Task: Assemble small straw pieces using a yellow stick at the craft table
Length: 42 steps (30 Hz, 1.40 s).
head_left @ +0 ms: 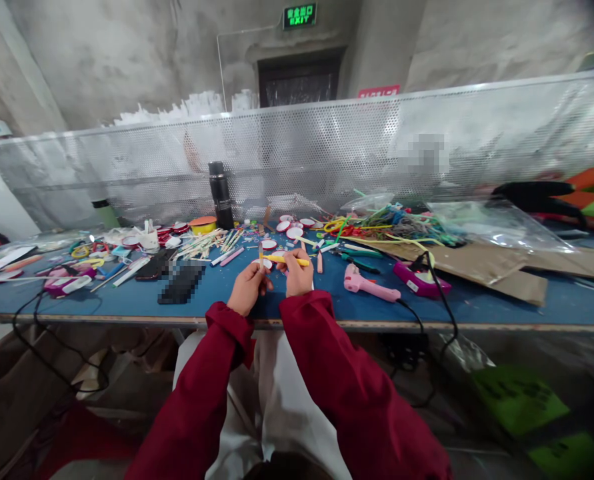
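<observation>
Just over the table's front edge, my left hand [248, 287] is closed in a pinch on a thin, brownish stick-like piece [261, 252] held upright. My right hand [297, 272] grips a yellow pen-like tool [275, 258]. The tool lies almost level, its tip pointing left and meeting or nearly meeting the stick; its exact kind cannot be made out. A white disc [265, 265] shows behind my fingers, partly hidden by them. Beyond both hands lie several white round lids with red rims [295, 233].
Right of my hands are a pink glue gun [369, 285], green-handled pliers [359, 263], a purple box [421, 279] with a cable, and cardboard [471, 263]. To the left lie phones [155, 264] and sticks [211, 245]. A black bottle [221, 197] stands behind, before a perforated metal screen [321, 147].
</observation>
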Each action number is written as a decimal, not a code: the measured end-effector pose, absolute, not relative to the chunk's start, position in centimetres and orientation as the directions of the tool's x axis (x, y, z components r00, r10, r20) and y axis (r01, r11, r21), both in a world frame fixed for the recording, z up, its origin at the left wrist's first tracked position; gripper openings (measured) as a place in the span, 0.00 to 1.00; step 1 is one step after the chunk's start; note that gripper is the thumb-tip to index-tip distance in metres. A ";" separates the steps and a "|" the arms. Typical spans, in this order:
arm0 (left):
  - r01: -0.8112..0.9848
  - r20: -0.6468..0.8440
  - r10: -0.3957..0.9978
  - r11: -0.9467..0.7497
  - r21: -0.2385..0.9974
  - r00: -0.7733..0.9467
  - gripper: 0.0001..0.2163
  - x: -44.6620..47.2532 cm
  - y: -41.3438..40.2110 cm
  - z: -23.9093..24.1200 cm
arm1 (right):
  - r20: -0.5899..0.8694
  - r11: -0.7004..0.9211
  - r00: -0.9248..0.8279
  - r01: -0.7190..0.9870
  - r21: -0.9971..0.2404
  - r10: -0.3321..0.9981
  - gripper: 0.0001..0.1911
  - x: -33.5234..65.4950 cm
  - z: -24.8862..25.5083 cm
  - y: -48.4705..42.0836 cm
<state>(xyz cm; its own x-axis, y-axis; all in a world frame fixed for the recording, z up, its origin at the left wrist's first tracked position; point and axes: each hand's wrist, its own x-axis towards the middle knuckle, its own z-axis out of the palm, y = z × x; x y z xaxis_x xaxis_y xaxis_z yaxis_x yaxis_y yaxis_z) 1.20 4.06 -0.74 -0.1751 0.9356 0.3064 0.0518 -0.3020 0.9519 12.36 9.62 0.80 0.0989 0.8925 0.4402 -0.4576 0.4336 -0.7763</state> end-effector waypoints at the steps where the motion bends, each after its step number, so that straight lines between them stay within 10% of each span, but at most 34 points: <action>1: 0.057 0.309 0.935 -0.304 0.951 -0.174 0.17 1.2 4.1 -0.8 | 0.446 0.437 0.092 -0.447 -0.781 0.890 0.10 12.3 0.9 9.6; 42: 0.147 0.321 0.925 -0.296 0.944 -0.202 0.14 1.5 3.9 -0.7 | 0.363 0.390 0.150 -0.457 -0.799 0.920 0.13 12.1 0.5 10.4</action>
<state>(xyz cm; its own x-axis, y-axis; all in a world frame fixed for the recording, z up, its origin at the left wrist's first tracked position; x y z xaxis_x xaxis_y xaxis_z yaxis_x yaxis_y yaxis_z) 1.49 3.95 -0.70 -0.2018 0.9252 0.3214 0.1472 -0.2957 0.9439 12.11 10.42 0.54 0.1502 0.9196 0.3630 -0.4570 0.3901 -0.7993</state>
